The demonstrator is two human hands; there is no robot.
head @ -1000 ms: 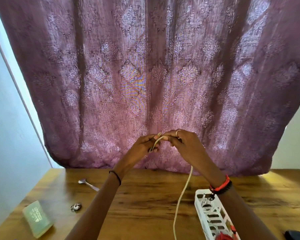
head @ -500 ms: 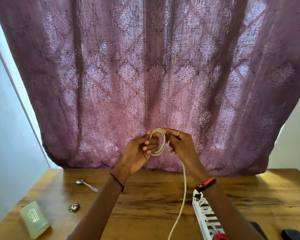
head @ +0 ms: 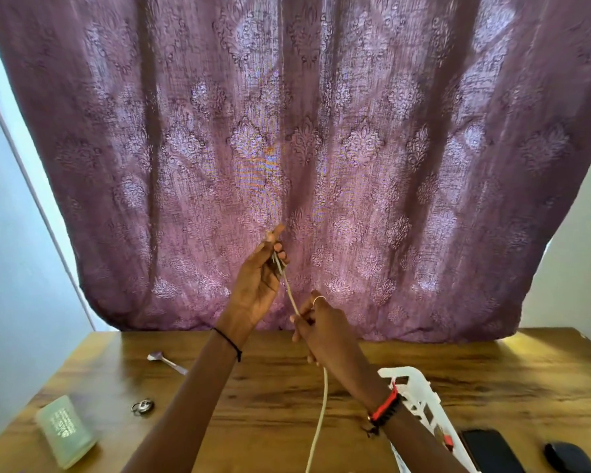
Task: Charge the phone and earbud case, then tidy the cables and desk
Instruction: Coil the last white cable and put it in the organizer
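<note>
Both of my hands hold a cream-white cable (head: 321, 404) up in front of the curtain. My left hand (head: 258, 285) is raised and pinches the coiled end of the cable between its fingers. My right hand (head: 318, 324) is lower and grips the cable where it runs taut down from the left hand. Below the right hand the cable hangs to the bottom edge of the view. A black phone (head: 490, 450) lies on the wooden desk (head: 253, 404) at the lower right. A small dark rounded case (head: 568, 457) sits beside it.
A white power strip (head: 420, 401) lies under my right forearm. On the left of the desk are a metal spoon (head: 166, 360), a small metal ring object (head: 143, 406) and a pale green flat box (head: 65, 431). A purple patterned curtain (head: 304, 148) hangs behind the desk.
My hands have moved apart: the left rose with the coiled end, the right slid down the cable, so the strand between them is now straight. The view tilted down, showing the phone and case.
</note>
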